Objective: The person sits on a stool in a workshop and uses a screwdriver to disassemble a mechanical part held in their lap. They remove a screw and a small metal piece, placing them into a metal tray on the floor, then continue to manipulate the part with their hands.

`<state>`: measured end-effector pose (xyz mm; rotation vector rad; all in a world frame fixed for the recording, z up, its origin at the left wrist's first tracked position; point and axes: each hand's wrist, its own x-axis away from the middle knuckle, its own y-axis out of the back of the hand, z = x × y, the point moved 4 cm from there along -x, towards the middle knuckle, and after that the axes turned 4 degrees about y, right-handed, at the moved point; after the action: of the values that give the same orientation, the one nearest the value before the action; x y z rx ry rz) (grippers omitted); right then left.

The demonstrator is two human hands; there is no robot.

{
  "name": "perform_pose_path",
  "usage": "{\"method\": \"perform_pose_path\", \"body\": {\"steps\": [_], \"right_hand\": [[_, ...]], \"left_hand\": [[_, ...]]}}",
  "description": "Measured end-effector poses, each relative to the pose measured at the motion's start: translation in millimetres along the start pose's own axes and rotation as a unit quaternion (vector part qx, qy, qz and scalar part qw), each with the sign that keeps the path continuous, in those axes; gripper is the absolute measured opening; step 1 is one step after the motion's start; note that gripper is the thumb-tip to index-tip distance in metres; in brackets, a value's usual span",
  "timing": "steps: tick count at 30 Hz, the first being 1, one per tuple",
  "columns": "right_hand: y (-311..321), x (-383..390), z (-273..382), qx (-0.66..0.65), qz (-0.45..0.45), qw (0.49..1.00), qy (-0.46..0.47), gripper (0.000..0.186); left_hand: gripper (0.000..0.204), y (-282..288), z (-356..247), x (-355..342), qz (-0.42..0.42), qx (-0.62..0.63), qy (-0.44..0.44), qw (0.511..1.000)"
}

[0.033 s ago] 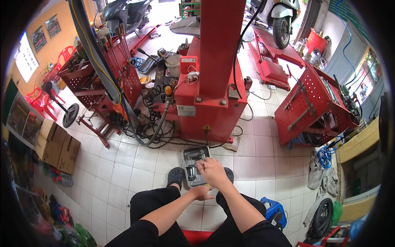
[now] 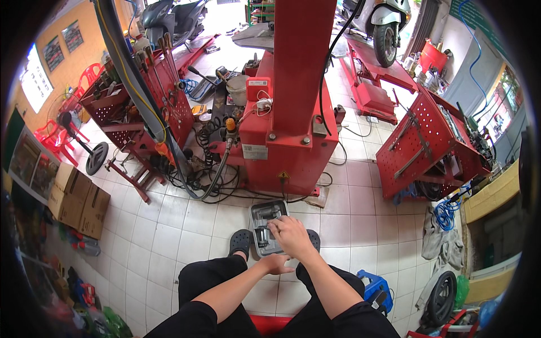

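Note:
On the tiled floor between my dark clogs lies a grey tray (image 2: 253, 225) holding metal parts (image 2: 261, 236), including a cylindrical one. My right hand (image 2: 290, 236) reaches over the tray's right part, its fingers curled down among the parts; what they grip is hidden or too small to name. My left hand (image 2: 275, 263) hangs just below the tray's near edge, partly behind my right forearm, its fingers apart and holding nothing that I can see.
A red lift pedestal (image 2: 293, 169) with hoses and cables stands ahead. Red perforated tool carts (image 2: 417, 146) flank it, with scooters (image 2: 383, 34) on lifts behind. A blue case (image 2: 375, 293) sits beside my right leg; cardboard boxes (image 2: 79, 203) are at left, a loose wheel (image 2: 439, 298) at lower right.

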<state>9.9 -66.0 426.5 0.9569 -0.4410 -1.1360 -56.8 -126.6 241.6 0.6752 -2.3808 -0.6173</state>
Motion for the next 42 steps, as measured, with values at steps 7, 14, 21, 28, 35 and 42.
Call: {"method": "perform_pose_path", "body": {"steps": [7, 14, 21, 28, 35, 42], "right_hand": [[10.4, -4.8, 0.3, -0.040, -0.122, 0.992, 0.021, 0.023], [-0.4, -5.6, -11.7, -0.478, -0.087, 0.869, -0.096, 0.036], [-0.5, -8.4, -12.9, -0.564, -0.058, 0.809, -0.154, 0.048], [-5.4, -8.5, -25.1, -0.578, -0.109, 0.791, -0.170, 0.047], [14.3, -7.4, -32.9, -0.666, -0.188, 0.686, -0.225, 0.047], [10.6, -11.8, -47.6, -0.682, -0.185, 0.664, -0.243, 0.040]], "left_hand": [[0.075, -3.9, 14.4, -4.7, -0.085, -0.031, -0.011, 0.996], [0.076, 8.8, -8.0, 4.4, 0.007, -0.012, 0.057, 0.998], [0.079, 13.4, -18.1, 8.6, 0.061, 0.012, 0.059, 0.996], [0.075, 11.1, -19.2, 13.4, 0.029, -0.044, 0.135, 0.989], [0.063, 23.8, -49.4, 29.5, 0.061, -0.214, 0.064, 0.973], [0.053, 23.6, -55.8, 25.0, 0.019, -0.103, 0.038, 0.994]]}}
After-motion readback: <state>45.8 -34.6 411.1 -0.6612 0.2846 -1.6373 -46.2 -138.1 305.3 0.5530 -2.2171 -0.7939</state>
